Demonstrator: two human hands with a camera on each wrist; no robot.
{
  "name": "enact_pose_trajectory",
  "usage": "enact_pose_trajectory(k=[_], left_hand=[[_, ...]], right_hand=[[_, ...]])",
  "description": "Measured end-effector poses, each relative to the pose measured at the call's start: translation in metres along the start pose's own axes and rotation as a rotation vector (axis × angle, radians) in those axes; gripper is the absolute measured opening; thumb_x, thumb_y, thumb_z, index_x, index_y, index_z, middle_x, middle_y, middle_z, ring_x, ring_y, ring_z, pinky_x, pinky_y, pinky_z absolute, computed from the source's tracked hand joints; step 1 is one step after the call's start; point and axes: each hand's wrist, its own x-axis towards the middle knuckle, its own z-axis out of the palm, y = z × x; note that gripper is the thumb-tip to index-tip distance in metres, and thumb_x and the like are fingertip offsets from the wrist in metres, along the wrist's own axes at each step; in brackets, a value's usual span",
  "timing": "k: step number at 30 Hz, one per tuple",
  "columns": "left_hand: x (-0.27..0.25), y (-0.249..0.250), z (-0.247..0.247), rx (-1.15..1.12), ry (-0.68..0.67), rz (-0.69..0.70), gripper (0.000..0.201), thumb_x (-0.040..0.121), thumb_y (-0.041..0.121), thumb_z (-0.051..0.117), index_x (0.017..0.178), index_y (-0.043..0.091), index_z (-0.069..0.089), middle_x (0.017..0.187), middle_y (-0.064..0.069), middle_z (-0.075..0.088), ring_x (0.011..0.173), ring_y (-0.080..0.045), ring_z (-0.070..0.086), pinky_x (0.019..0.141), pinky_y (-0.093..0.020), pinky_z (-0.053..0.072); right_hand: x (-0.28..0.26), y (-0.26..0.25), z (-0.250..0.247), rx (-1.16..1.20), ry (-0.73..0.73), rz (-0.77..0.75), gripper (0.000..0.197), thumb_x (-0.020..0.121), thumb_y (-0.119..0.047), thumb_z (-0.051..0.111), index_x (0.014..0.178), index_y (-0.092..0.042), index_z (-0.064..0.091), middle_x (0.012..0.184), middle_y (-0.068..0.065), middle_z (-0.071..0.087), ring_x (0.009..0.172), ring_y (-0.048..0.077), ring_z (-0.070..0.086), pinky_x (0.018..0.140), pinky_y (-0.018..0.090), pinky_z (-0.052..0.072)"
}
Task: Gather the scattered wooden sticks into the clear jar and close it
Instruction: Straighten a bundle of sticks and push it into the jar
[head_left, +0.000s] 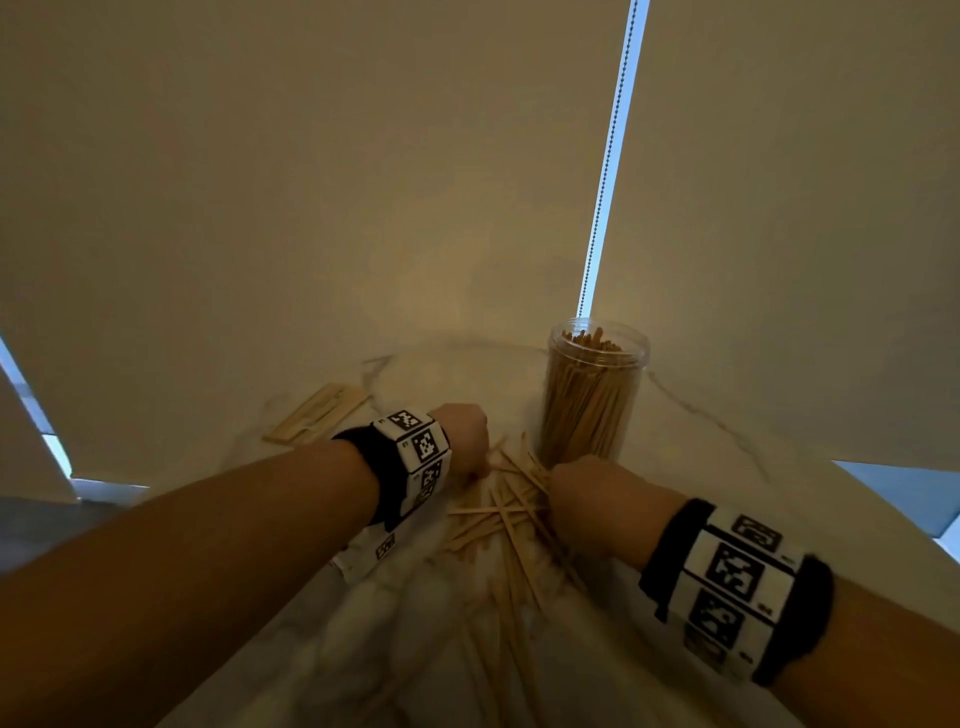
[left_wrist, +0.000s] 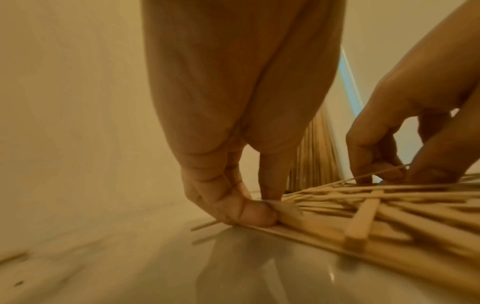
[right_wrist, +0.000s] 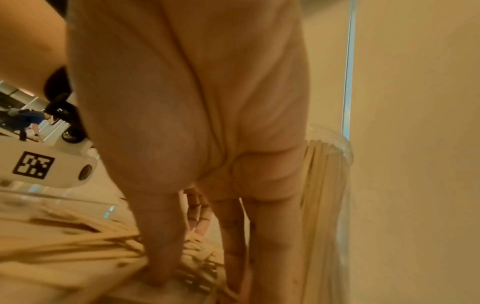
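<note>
The clear jar (head_left: 592, 395) stands open at the back of the table, packed with upright wooden sticks; its wall also shows in the right wrist view (right_wrist: 327, 205). Loose wooden sticks (head_left: 509, 514) lie crossed in a heap in front of it. My left hand (head_left: 480, 470) is at the heap's left edge, and its thumb and fingers (left_wrist: 259, 214) pinch the ends of some sticks (left_wrist: 363, 216) against the table. My right hand (head_left: 558, 493) is at the heap's right edge, just in front of the jar. Its fingertips (left_wrist: 384, 174) pinch a thin stick. No lid is in view.
A flat pale wooden piece (head_left: 317, 413) lies on the marble table (head_left: 426, 623) behind my left wrist. More sticks trail toward the near edge. A blind with a bead chain (head_left: 608, 156) hangs right behind the jar.
</note>
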Motion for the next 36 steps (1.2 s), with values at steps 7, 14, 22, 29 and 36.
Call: enact_pose_trajectory(k=[7, 14, 22, 29, 36], left_hand=[[-0.060, -0.001, -0.003, 0.060, 0.067, -0.139, 0.083, 0.080, 0.078, 0.055, 0.118, 0.004, 0.056, 0.105, -0.011, 0.059, 0.094, -0.026, 0.058, 0.078, -0.034, 0.048], [-0.089, 0.022, 0.011, 0.117, -0.069, -0.026, 0.044, 0.089, 0.051, 0.067, 0.106, 0.010, 0.068, 0.095, -0.007, 0.066, 0.095, -0.024, 0.064, 0.075, -0.031, 0.046], [-0.095, 0.013, 0.009, 0.051, -0.041, -0.042, 0.032, 0.092, 0.026, 0.070, 0.115, 0.004, 0.070, 0.107, -0.009, 0.071, 0.111, -0.026, 0.067, 0.087, -0.030, 0.052], [-0.101, 0.004, -0.004, -0.040, -0.089, -0.086, 0.037, 0.098, 0.028, 0.063, 0.124, 0.002, 0.067, 0.120, -0.010, 0.067, 0.114, -0.027, 0.062, 0.091, -0.032, 0.049], [-0.094, -0.020, 0.003, -0.386, -0.054, -0.214, 0.021, 0.105, 0.013, 0.042, 0.087, 0.008, 0.053, 0.079, -0.002, 0.052, 0.066, -0.014, 0.048, 0.065, -0.022, 0.043]], right_hand=[[-0.019, -0.012, -0.011, 0.039, 0.027, 0.076, 0.034, 0.102, -0.030, 0.045, 0.080, -0.009, 0.060, 0.070, 0.001, 0.049, 0.073, 0.020, 0.054, 0.068, 0.030, 0.048], [-0.022, -0.035, -0.011, 0.058, -0.080, 0.075, 0.043, 0.103, -0.039, 0.043, 0.127, -0.010, 0.063, 0.124, 0.009, 0.064, 0.111, 0.026, 0.061, 0.093, 0.034, 0.050], [-0.006, -0.061, -0.010, 0.170, -0.018, 0.058, 0.040, 0.094, -0.039, 0.060, 0.126, -0.016, 0.065, 0.121, 0.007, 0.066, 0.104, 0.025, 0.065, 0.088, 0.034, 0.055], [-0.015, -0.057, -0.013, 0.147, -0.063, 0.078, 0.037, 0.086, -0.033, 0.073, 0.113, -0.007, 0.070, 0.101, 0.009, 0.066, 0.093, 0.024, 0.065, 0.083, 0.032, 0.055], [-0.021, -0.051, -0.012, 0.137, -0.076, 0.120, 0.038, 0.093, -0.041, 0.063, 0.108, -0.007, 0.070, 0.093, 0.005, 0.062, 0.088, 0.021, 0.058, 0.076, 0.032, 0.051]])
